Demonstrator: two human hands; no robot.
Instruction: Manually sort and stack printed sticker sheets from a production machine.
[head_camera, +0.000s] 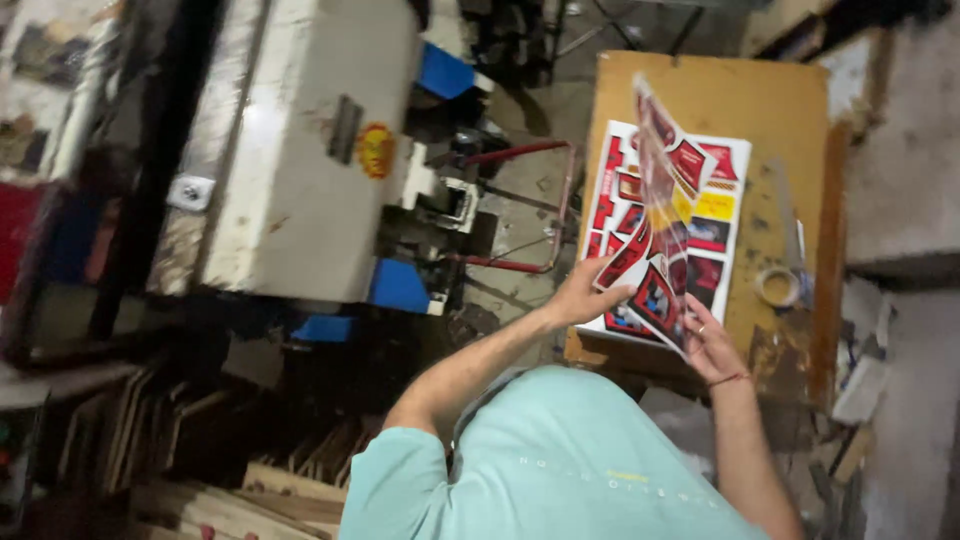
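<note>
My left hand (585, 295) and my right hand (712, 345) together grip the near edge of a printed sheet (662, 190) with red, black, yellow and white panels. The sheet is lifted and tilted on edge above a stack of similar printed sheets (725, 205). That stack lies flat on a wooden table (700, 90). A thin red band circles my right wrist, and my teal shirt fills the bottom of the view.
A roll of tape (778, 287) sits on the table right of the stack. A large white machine (300, 150) with blue parts and a red metal bar (545, 205) stands to the left. Wooden boards (250, 480) are stacked at the lower left.
</note>
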